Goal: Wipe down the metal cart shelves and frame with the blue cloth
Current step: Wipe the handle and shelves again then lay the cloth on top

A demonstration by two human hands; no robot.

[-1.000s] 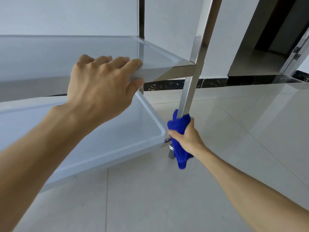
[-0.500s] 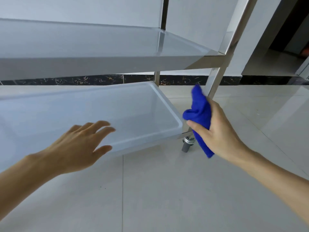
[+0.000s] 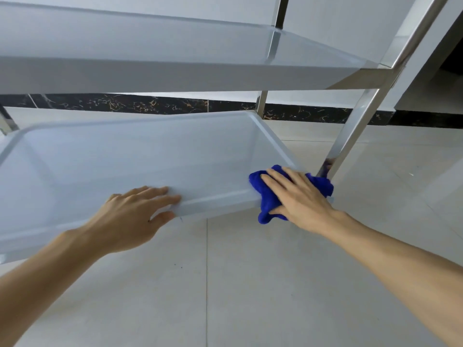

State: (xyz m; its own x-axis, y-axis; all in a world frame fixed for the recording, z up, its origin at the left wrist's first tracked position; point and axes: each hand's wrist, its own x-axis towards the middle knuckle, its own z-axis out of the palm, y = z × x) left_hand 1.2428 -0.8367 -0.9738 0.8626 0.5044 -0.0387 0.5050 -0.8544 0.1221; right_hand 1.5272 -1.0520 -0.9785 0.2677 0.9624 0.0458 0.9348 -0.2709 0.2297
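Note:
The metal cart fills the upper half of the head view. Its lower shelf (image 3: pixel 112 159) is a shallow tray and a higher shelf (image 3: pixel 150 73) hangs above it. My right hand (image 3: pixel 298 196) presses the bunched blue cloth (image 3: pixel 268 196) onto the front right corner of the lower shelf, beside the shiny front right post (image 3: pixel 350 136). Part of the cloth hangs over the shelf's front lip. My left hand (image 3: pixel 135 216) grips the front rim of the lower shelf, fingers on top and thumb under the lip.
Pale floor tiles (image 3: pixel 225 284) lie below and to the right of the cart. A white wall with a dark marbled skirting (image 3: pixel 150 103) runs behind it. A dark doorway (image 3: pixel 451 58) opens at the far right. The rear right post (image 3: pixel 261 103) rises between the shelves.
My right hand carried the cloth from the front right post down onto the lower shelf's corner. My left hand left the higher shelf, dropped, and took hold of the lower shelf's front rim.

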